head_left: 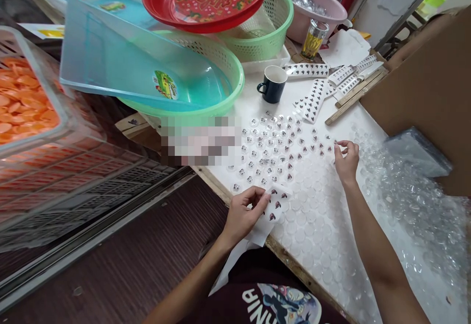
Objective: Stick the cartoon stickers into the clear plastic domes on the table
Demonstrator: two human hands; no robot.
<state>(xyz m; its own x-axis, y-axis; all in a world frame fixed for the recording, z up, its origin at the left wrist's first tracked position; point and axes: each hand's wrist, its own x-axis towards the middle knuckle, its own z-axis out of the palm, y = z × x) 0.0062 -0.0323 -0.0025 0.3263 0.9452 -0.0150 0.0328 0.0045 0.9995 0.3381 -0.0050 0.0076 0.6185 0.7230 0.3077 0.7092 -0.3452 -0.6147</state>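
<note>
My left hand (247, 212) pinches the edge of a white sticker sheet (277, 206) printed with small dark pictures, over the table's front edge. Farther right, my right hand (346, 160) is reached out over the table, thumb and forefinger pinched together around what looks like a small sticker, mostly hidden by the fingertips. Under and beside it lie clear round discs (312, 201) in rows. To the left of it, many discs bear dark stickers (270, 142).
A dark mug (273, 85) stands behind the discs, near sticker strips (314, 99) and wooden sticks (355, 96). Loose clear discs (412, 196) heap at right beside a cardboard box (423, 93). Green baskets (235, 76), a blue bin (128, 64) and a crate of orange pieces (59, 133) fill the left.
</note>
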